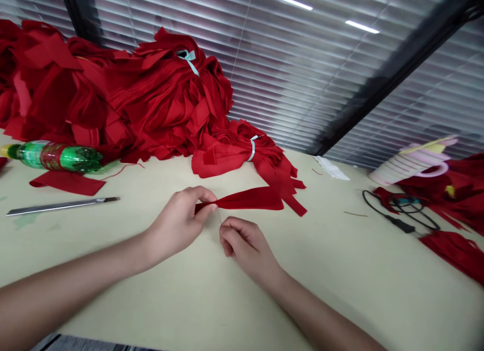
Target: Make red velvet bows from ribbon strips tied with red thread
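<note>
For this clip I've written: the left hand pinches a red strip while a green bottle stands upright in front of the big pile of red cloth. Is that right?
Not quite: the green bottle lies on its side, as the head view shows. The left hand does pinch a red strip, and the bottle is in front of the big pile of red cloth.

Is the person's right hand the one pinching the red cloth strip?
No, the left hand pinches the red cloth strip, while the right hand sits apart below it, holding a thin thread.
</note>
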A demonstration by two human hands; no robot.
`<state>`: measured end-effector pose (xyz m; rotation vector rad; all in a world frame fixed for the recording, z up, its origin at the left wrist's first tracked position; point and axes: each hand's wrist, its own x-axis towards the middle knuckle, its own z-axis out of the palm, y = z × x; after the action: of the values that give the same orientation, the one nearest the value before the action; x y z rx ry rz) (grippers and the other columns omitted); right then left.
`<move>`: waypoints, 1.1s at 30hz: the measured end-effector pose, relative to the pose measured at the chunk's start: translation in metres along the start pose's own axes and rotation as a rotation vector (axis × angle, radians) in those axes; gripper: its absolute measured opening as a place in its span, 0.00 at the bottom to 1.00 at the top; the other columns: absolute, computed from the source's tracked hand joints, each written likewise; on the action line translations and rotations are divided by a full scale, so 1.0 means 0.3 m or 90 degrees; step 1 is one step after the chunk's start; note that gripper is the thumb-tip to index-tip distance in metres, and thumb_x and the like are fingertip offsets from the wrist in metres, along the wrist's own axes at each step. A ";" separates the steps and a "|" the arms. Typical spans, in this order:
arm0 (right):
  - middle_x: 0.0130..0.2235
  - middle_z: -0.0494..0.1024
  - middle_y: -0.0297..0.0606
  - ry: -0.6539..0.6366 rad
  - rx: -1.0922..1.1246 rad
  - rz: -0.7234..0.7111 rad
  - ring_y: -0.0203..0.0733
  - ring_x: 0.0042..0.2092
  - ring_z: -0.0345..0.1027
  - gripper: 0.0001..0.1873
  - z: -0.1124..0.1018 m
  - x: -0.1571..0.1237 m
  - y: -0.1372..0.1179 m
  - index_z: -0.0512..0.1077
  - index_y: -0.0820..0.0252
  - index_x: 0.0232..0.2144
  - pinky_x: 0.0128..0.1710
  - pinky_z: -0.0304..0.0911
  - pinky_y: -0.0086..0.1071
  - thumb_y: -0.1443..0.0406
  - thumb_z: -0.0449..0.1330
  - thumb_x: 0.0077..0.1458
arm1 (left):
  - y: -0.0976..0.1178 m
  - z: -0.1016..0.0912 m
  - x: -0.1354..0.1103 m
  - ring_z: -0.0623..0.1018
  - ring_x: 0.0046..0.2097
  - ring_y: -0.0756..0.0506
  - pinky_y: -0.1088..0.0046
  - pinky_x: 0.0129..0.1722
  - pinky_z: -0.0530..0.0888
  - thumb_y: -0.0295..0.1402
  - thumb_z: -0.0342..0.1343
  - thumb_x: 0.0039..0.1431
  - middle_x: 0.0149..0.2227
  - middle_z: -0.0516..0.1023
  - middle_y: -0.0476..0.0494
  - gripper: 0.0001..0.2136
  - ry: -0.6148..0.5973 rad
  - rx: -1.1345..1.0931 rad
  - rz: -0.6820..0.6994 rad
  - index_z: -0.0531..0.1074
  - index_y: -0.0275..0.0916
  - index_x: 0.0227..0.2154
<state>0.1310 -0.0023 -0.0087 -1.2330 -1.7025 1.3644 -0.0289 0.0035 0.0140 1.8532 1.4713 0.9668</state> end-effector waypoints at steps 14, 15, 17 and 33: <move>0.12 0.56 0.26 -0.001 0.213 0.057 0.28 0.17 0.45 0.10 -0.036 0.012 -0.013 0.54 0.59 0.14 0.17 0.39 0.26 0.68 0.48 0.43 | 0.039 -0.010 -0.003 0.68 0.28 0.55 0.81 0.27 0.65 0.32 0.56 0.53 0.27 0.73 0.50 0.05 -0.227 -0.461 -0.204 0.73 0.35 0.30; 0.12 0.55 0.25 -0.010 0.245 0.058 0.28 0.17 0.44 0.10 -0.045 0.013 -0.013 0.53 0.59 0.14 0.17 0.38 0.26 0.68 0.48 0.43 | 0.040 -0.011 -0.005 0.68 0.29 0.55 0.81 0.27 0.64 0.32 0.55 0.54 0.28 0.73 0.50 0.05 -0.254 -0.463 -0.191 0.73 0.35 0.30; 0.12 0.54 0.24 -0.047 0.290 0.066 0.27 0.17 0.42 0.10 -0.065 0.016 -0.014 0.53 0.59 0.13 0.17 0.38 0.26 0.66 0.50 0.42 | 0.042 -0.016 -0.011 0.66 0.28 0.55 0.81 0.26 0.63 0.32 0.55 0.54 0.26 0.71 0.51 0.05 -0.302 -0.440 -0.168 0.72 0.35 0.30; 0.18 0.54 0.28 -0.031 -0.340 -0.327 0.29 0.21 0.45 0.11 -0.060 -0.039 -0.001 0.52 0.59 0.17 0.19 0.44 0.26 0.72 0.48 0.46 | 0.003 0.043 -0.055 0.68 0.38 0.46 0.66 0.38 0.60 0.18 0.47 0.52 0.25 0.71 0.50 0.09 -0.204 0.155 0.221 0.67 0.37 0.25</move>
<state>0.1513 -0.0064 -0.0026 -0.9177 -2.3037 0.6593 -0.0200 -0.0128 0.0043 2.3692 1.1358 0.6161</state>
